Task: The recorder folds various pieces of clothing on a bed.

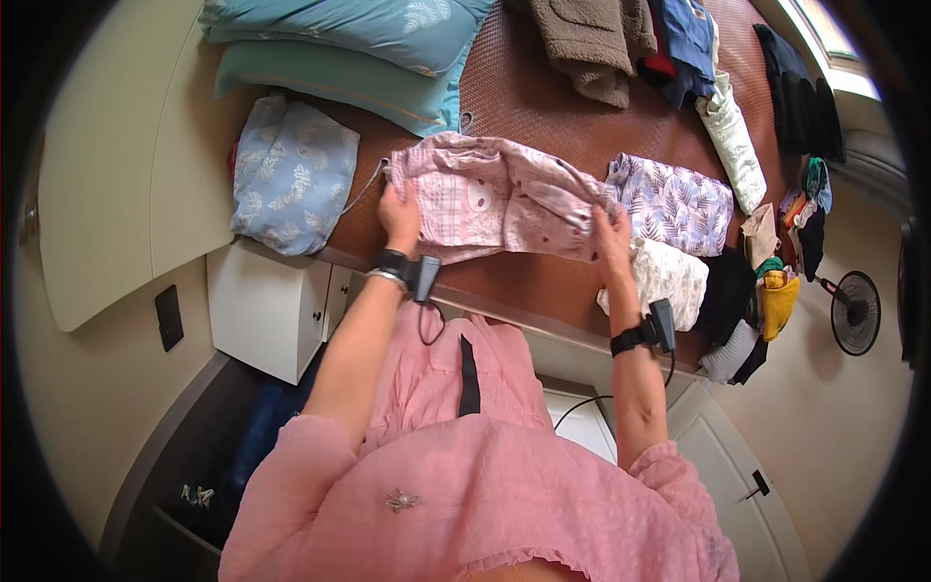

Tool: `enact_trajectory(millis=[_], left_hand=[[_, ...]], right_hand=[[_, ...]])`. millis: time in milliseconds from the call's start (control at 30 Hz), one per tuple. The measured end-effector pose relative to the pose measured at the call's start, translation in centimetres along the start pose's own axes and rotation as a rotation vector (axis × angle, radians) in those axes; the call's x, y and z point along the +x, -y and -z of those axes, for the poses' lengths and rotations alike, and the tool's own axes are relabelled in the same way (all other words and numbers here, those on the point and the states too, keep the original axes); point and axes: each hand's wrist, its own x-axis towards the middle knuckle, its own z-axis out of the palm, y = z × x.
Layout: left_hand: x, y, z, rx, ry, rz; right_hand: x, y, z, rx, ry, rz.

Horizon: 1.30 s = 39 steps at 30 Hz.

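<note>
A pink patterned garment, partly folded and bearing a pale animal print, is stretched sideways between my two hands. My left hand grips its left end, near a thin grey-blue cord. On the garment's right end, my right hand is closed with the fingers partly hidden by the cloth. The garment is above the brown woven mat on the bed. To its right lie a folded leaf-print cloth and a cream patterned cloth, the latter close to my right wrist.
A blue leaf-print cloth bundle lies left, below stacked teal pillows. At the back are a brown fleece garment and blue clothing. Several small garments line the right edge, near a black fan. A white cabinet stands front left.
</note>
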Motion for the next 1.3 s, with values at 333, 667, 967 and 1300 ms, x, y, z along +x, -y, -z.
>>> enact_trajectory(millis=[333,667,967,1300], left_hand=[[11.3,1.4,23.5,-0.409,0.302,0.296],[11.4,8.1,20.9,0.448,0.207,0.129],[7.3,8.0,18.3,0.627,0.084,0.043],[3.4,10.1,17.4,0.602,-0.010,0.185]], right_hand=[[-1.5,3.6,22.0,-0.263,-0.435,0.020],[-1.9,-6.0,23.5,-0.945,-0.420,-0.154],[-0.4,-1.8,6.2,-1.156,-0.274,0.661],[-3.8,1.3,-28.6,-0.634,0.700,0.714]])
